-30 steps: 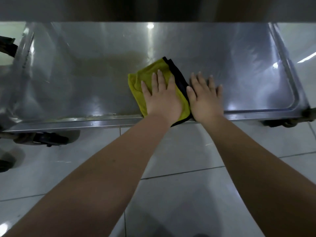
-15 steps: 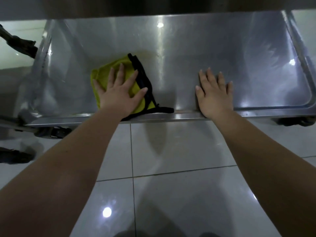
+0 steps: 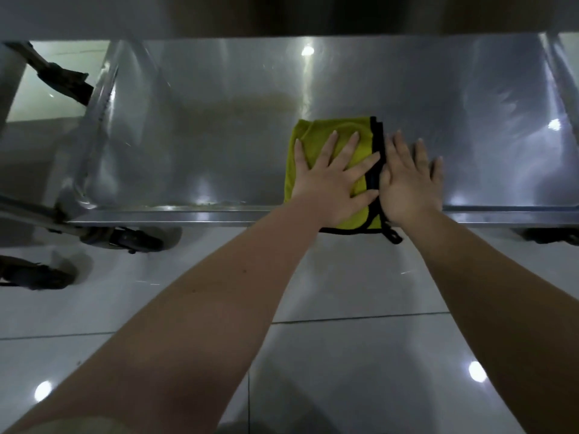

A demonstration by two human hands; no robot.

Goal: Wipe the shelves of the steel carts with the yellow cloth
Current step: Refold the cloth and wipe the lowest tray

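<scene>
Swept back rightward: yellow cloth (image 3: 332, 142) was toward the shelf's left half a moment ago, now mid-shelf at the front edge, its black hem overhanging. Left hand (image 3: 332, 180) flat, fingers spread, pressing it. Right hand (image 3: 407, 180) flat on the bare steel shelf (image 3: 188, 136), touching the hem. Mid-wipe; next stroke probably wants the untouched right end.

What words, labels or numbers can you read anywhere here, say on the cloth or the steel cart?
None: no readable text shows anywhere.
Yellow cloth: plain, black trim, no tag or print visible.
Steel shelf: bare metal with glare spots only, no label or number.
Cart wheel: dark and blurred, no marking can be made out.
Floor tiles: plain.
</scene>
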